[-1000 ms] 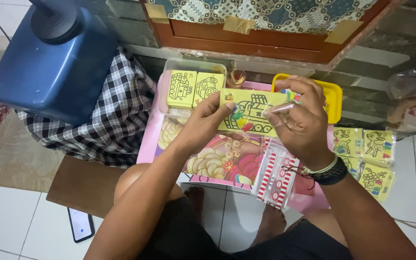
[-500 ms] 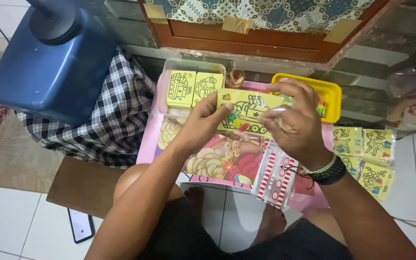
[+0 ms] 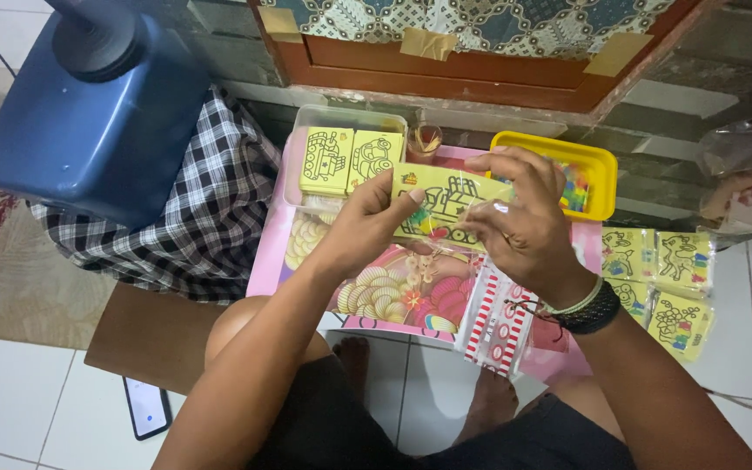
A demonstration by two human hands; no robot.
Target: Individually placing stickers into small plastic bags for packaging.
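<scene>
1. While the person sits over a low pink table [image 3: 265, 261], both hands meet just above its middle, holding 1 yellow picture card [image 3: 446, 198] between them.
2. The left hand [image 3: 365, 228] is closed on the card's left end, thumb on top and fingers curled beneath.
3. The right hand [image 3: 524, 228] covers the card's right end, its fingers bent down and pinching the edge; a dark wristband [image 3: 592, 312] sits on that wrist.
4. The card is held roughly level, printed face up, with a black line drawing and a few coloured spots on it. It hangs above the table, not resting on it.
5. Just beyond the left hand stands a clear plastic box [image 3: 341, 117] with 2 more yellow cards lying side by side in it.
6. Beyond the right hand is a yellow tray [image 3: 599, 165] with small coloured pieces inside, partly hidden by the fingers.
7. On the floor tiles to the right lie 4 more yellow cards [image 3: 661, 280], near the table's edge.
8. A red-and-white striped packet [image 3: 493, 326] lies on the table below the right hand.
9. To the left, a blue jug [image 3: 97, 122] rests on a checked cloth [image 3: 193, 226], and a phone [image 3: 146, 406] lies on the floor, well apart from the hands.
</scene>
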